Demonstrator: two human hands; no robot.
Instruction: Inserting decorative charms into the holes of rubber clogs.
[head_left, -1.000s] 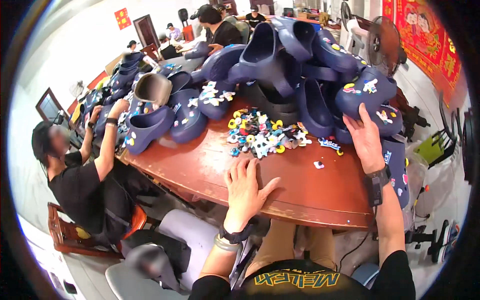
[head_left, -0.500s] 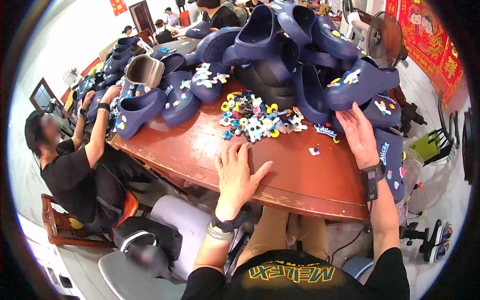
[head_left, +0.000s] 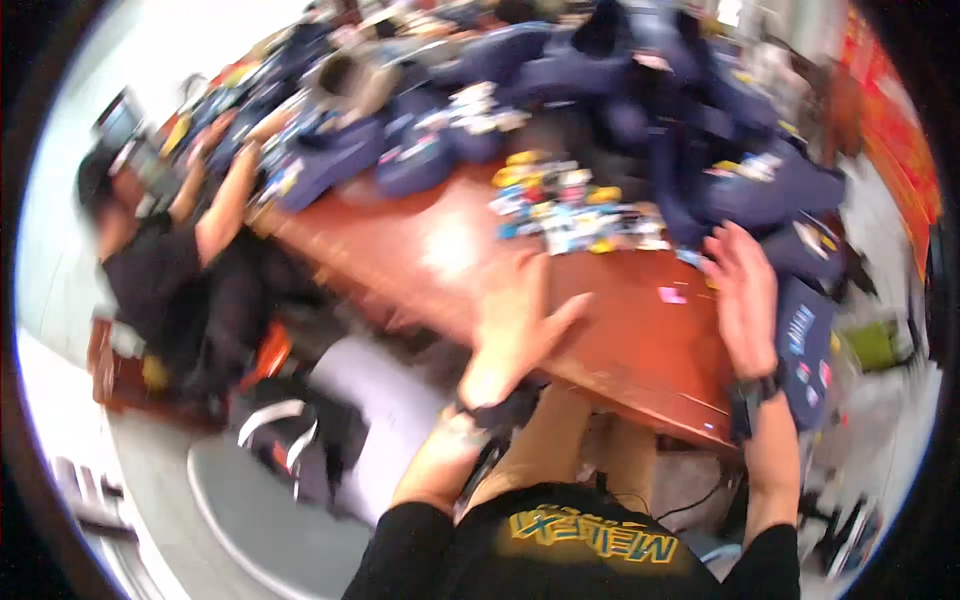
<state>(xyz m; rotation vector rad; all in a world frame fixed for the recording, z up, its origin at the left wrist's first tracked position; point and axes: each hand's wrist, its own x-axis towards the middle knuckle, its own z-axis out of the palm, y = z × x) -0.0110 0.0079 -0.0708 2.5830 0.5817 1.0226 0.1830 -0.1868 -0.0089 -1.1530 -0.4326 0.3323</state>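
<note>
The whole picture is smeared by motion. My left hand (head_left: 515, 320) is open over the near part of the brown table (head_left: 640, 340), palm down, thumb spread away; nothing shows in it. My right hand (head_left: 745, 300) is open too, fingers stretched upward, near a navy clog (head_left: 785, 190) with small charms on it. Whether its fingertips touch the clog cannot be made out. Between and beyond my hands lies a heap of colourful shoe charms (head_left: 575, 205), with one small pink charm (head_left: 673, 295) lying apart. Another charm-dotted navy clog (head_left: 803, 350) is just right of my right wrist.
Navy clogs (head_left: 560, 75) are piled along the table's far side, a taupe clog (head_left: 350, 80) among them. On the left a person (head_left: 170, 260) in black sits reaching toward the clogs. A grey chair (head_left: 270, 510) and a black bag (head_left: 300, 440) stand at lower left.
The view has swung, so the table and heap appear further right and higher, and the picture has blurred. Both hands stay open; my right fingertips now appear lower beside the clog's toe.
</note>
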